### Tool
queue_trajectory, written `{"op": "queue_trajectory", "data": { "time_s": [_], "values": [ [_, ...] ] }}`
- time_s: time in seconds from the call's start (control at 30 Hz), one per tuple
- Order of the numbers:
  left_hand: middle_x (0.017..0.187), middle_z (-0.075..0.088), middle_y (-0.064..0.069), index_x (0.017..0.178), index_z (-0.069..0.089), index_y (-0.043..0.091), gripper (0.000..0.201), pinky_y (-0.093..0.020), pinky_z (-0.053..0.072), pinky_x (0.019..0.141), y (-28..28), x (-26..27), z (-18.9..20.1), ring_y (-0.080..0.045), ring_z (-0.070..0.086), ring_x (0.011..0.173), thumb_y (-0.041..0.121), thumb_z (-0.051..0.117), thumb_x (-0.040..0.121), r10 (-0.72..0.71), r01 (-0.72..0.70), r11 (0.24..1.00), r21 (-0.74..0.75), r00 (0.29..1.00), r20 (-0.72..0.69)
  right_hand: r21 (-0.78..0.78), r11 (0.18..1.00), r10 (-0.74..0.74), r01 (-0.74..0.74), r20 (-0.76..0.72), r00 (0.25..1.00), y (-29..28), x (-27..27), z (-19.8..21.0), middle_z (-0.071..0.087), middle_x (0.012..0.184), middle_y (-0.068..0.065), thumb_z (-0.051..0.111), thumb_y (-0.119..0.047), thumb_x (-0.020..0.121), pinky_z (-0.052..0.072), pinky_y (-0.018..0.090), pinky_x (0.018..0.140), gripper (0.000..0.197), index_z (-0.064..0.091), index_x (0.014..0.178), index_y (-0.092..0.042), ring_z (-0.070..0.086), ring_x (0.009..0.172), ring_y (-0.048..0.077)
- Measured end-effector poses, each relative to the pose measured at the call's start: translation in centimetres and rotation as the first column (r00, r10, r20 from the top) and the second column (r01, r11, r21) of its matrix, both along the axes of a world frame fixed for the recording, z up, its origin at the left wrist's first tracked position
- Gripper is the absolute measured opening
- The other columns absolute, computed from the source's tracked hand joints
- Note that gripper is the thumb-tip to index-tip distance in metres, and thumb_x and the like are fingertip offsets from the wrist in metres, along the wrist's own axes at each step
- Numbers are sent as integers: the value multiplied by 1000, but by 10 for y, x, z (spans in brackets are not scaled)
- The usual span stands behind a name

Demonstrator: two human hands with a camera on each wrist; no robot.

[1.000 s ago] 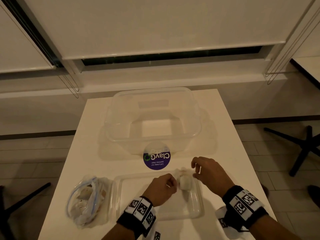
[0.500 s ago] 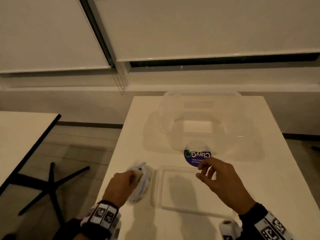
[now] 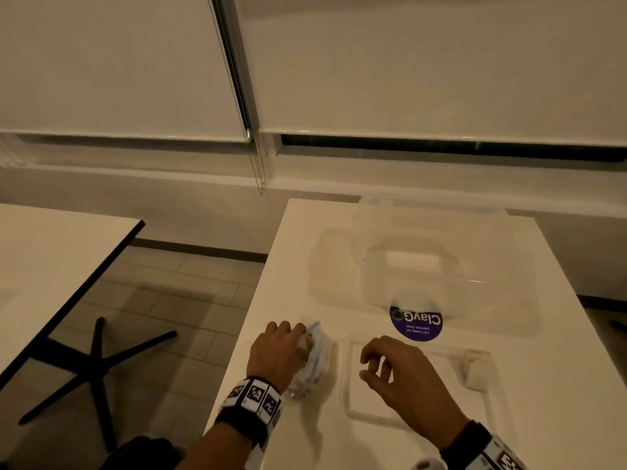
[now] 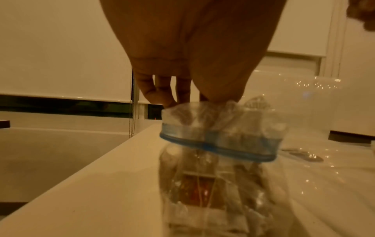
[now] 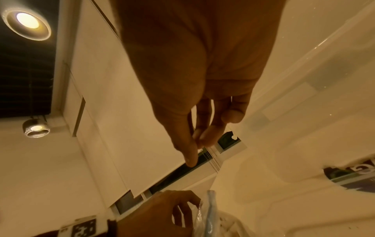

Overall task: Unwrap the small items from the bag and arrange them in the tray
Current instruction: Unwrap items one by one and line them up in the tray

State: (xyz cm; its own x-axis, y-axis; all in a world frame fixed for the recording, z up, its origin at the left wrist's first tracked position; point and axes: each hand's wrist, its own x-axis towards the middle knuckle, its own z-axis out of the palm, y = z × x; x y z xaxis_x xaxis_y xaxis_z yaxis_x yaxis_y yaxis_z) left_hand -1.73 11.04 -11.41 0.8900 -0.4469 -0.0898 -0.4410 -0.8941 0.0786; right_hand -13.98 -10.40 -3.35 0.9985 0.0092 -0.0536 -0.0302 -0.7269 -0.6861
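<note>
From the head view, the left hand (image 3: 278, 354) is gripping the bag (image 3: 314, 359), lying on the surface (image 3: 549, 351) just left of the tray (image 3: 353, 407); the right hand (image 3: 403, 374) is hovering over the tray, loosely curled and grasping nothing. One small item (image 3: 476, 373) is sitting at the tray's right end.

At the left wrist, fingers (image 4: 154, 91) are pinching the bag's (image 4: 219, 139) blue-zippered mouth.

At the right wrist, the right hand's (image 5: 205, 112) fingers are hanging relaxed.

- The white worktop (image 3: 559, 334) stands against a wall under a window.
- Above the worktop, two pale roller blinds (image 3: 407, 62) hang almost fully down, leaving a dark strip of window (image 3: 441, 144) beneath.
- A bead cord (image 3: 259, 171) dangles between the blinds.
- Left of the worktop lies a tiled floor (image 3: 190, 293), with a black star-shaped chair base (image 3: 98, 361).
- Farther left stands a second white table (image 3: 51, 259), black-edged.
- Two round ceiling lamps (image 5: 27, 20) glow overhead.
</note>
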Motion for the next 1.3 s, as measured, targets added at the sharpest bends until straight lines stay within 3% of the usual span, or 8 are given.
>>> {"op": "queue_trajectory", "data": {
  "time_s": [0.13, 0.3, 0.47, 0.57, 0.7, 1.0, 1.2, 1.3],
  "values": [
    [93, 67, 1, 98, 67, 26, 10, -36, 49, 68, 1, 14, -2, -25, 59, 90, 28, 66, 89, -51, 51, 999, 7, 998, 36, -52, 999, -7, 5, -31, 999, 7, -3, -2, 58, 83, -18, 69, -33, 87, 49, 21, 71, 18, 53, 89, -41, 59, 76, 10],
    [94, 59, 7, 89, 68, 28, 4, -29, 46, 78, 10, 15, 3, -17, 51, 96, 32, 67, 88, 11, -26, 956, -292, 999, -53, -86, 996, -31, 26, -53, 998, 10, 3, 1, 60, 87, -16, 68, -35, 88, 49, 19, 73, 16, 53, 91, -40, 59, 76, 9],
    [82, 68, 8, 77, 59, 30, 15, -26, 53, 75, 23, 15, 28, -9, 66, 80, 24, 70, 86, 37, -298, 763, -573, 906, -422, -67, 998, 2, -1, 3, 1000, 15, 19, -8, 55, 91, -17, 68, -35, 87, 50, 24, 72, 14, 56, 94, -37, 58, 76, 8],
    [76, 68, 6, 80, 61, 24, 14, -39, 60, 76, 29, 15, 41, -13, 67, 71, 15, 67, 88, 11, -401, 676, -618, 844, -536, -30, 998, 57, -56, 28, 998, 30, 34, -16, 51, 105, -21, 65, -34, 90, 43, 12, 76, 24, 55, 111, -39, 55, 85, 0],
    [84, 70, -20, 96, 65, 6, 3, -34, 60, 72, 34, 7, 72, -21, 67, 76, 4, 64, 94, -127, -468, 524, -711, 783, -609, 153, 985, 81, -83, 17, 997, 51, 52, -16, 48, 125, -23, 66, -34, 91, 43, 8, 86, 47, 49, 135, -39, 55, 101, -3],
    [99, 75, -6, 104, 70, 13, 11, -31, 58, 81, 43, -21, 111, -19, 71, 91, 11, 67, 93, -97, -546, 281, -789, 802, -589, 614, 789, -109, 35, 84, 991, 66, 54, 10, 73, 86, -2, 75, -18, 86, 54, 21, 70, 7, 72, 91, -18, 71, 73, 14],
    [85, 69, -5, 103, 65, 11, 34, -32, 57, 74, 20, -45, 136, -17, 67, 74, 39, 70, 83, -154, -594, 148, -790, 776, -612, 375, 927, -133, -4, 339, 931, 70, 38, 26, 66, 87, -16, 75, -19, 86, 49, 15, 72, 11, 69, 90, -28, 65, 80, 8],
    [90, 72, -9, 102, 63, 11, 26, -29, 58, 73, 12, -47, 146, -17, 70, 78, 29, 72, 86, -122, -550, 153, -821, 814, -568, 280, 958, -77, -55, 437, 896, 70, 32, 31, 61, 86, -17, 75, -17, 86, 45, 10, 71, 13, 68, 92, -27, 61, 80, 4]
  ]
}}
